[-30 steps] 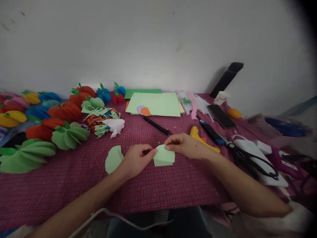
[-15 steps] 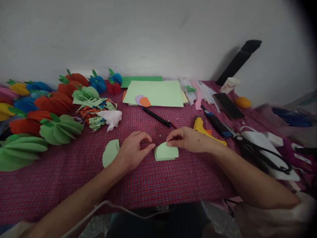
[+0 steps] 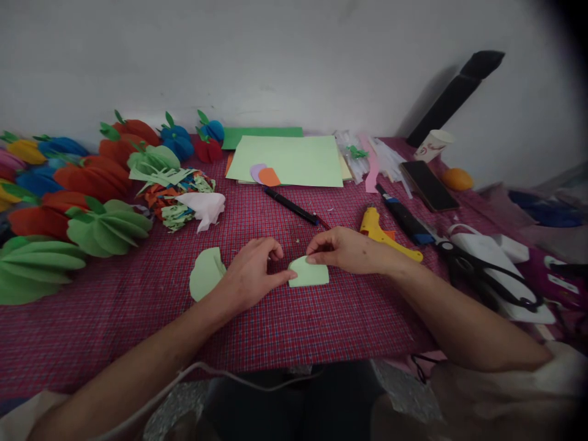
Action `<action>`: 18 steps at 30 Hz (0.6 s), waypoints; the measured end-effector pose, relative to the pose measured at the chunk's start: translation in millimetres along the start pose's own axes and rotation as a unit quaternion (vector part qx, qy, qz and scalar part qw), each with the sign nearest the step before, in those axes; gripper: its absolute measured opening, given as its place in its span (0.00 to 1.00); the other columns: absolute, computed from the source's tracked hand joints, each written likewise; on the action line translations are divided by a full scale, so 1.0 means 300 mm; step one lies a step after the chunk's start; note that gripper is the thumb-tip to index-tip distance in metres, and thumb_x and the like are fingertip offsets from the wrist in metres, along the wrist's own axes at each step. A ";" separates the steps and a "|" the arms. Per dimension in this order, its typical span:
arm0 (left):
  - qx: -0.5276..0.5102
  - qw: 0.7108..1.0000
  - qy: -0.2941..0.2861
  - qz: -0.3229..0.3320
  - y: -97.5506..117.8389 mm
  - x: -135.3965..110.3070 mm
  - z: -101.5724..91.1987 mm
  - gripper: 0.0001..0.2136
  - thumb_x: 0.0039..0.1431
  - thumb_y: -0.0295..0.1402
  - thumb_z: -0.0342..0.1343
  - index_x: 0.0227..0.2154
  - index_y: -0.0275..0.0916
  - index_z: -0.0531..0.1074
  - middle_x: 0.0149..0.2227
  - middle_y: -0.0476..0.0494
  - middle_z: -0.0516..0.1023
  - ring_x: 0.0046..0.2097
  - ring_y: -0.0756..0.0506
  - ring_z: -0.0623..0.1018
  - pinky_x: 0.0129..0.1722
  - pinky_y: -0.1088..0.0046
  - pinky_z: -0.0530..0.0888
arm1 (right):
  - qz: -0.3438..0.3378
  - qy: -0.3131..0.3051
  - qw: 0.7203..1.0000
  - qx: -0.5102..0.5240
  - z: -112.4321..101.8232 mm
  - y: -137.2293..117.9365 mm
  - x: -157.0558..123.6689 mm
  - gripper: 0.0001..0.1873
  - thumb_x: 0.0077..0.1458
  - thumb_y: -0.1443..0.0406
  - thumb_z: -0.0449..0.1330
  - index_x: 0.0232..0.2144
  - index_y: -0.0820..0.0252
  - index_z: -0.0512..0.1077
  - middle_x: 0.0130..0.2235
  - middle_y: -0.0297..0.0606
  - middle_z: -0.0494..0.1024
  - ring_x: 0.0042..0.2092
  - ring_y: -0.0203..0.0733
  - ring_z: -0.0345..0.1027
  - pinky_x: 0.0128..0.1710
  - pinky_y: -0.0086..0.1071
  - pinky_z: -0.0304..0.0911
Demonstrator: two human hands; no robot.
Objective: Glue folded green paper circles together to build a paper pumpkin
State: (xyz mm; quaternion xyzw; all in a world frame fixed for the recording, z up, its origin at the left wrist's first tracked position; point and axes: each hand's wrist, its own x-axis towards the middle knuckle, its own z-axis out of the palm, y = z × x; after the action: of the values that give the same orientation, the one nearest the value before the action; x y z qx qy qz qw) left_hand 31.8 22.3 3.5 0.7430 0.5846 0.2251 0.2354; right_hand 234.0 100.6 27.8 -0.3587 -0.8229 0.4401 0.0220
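A folded light green paper piece [image 3: 310, 273] with a rounded top lies on the checked cloth between my hands. My right hand [image 3: 342, 250] pinches its upper edge between thumb and fingers. From the left, the thumb tip of my left hand [image 3: 255, 269] touches the paper's side; its fingers are bent and stand apart from the thumb, with nothing gripped between them. Beside my left wrist rests a second stack of light green cut paper [image 3: 206, 274], partly hidden by that hand.
Paper pumpkins [image 3: 110, 228] and a heap of paper scraps [image 3: 177, 199] fill the left. Light green sheets [image 3: 294, 160] and a black pen [image 3: 291, 206] lie ahead. Rightward are a yellow glue gun [image 3: 374, 226], a utility knife [image 3: 404, 217], scissors [image 3: 489, 275], a phone [image 3: 429, 187] and a paper cup [image 3: 434, 145].
My left thumb has moved right, from just beside the folded paper onto its edge. The paper's layers now line up more evenly. The camera view has shifted slightly.
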 end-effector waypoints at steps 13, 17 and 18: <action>0.019 1.000 -0.002 0.005 -0.003 -0.002 0.009 0.16 0.46 0.42 0.61 0.32 0.41 0.63 0.35 0.49 0.69 0.38 0.45 0.68 0.37 0.67 0.66 | -0.005 -0.009 1.000 -0.013 0.000 0.014 0.005 0.09 0.52 0.64 0.57 0.32 0.63 0.75 0.28 0.35 0.75 0.28 0.35 0.64 0.27 0.28 0.57; 0.023 1.000 0.000 0.004 -0.002 -0.004 0.010 0.16 0.45 0.43 0.60 0.33 0.41 0.63 0.35 0.49 0.70 0.38 0.45 0.68 0.37 0.66 0.66 | -0.007 -0.010 1.000 -0.017 0.003 0.019 0.007 0.09 0.52 0.64 0.57 0.32 0.62 0.75 0.28 0.34 0.76 0.28 0.34 0.64 0.26 0.28 0.57; 0.024 1.000 0.000 0.002 -0.001 -0.005 0.010 0.16 0.45 0.43 0.60 0.33 0.41 0.63 0.34 0.49 0.70 0.38 0.45 0.68 0.37 0.66 0.66 | -0.009 -0.011 1.000 -0.018 0.003 0.018 0.007 0.09 0.52 0.64 0.57 0.32 0.62 0.75 0.28 0.34 0.76 0.28 0.34 0.64 0.26 0.28 0.57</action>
State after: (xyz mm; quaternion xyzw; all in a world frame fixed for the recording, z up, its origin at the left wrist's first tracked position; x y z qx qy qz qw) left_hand 32.9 20.8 0.9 0.7499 0.5880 0.2114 0.2172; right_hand 235.2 103.1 22.6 -0.3470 -0.8338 0.4292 0.0109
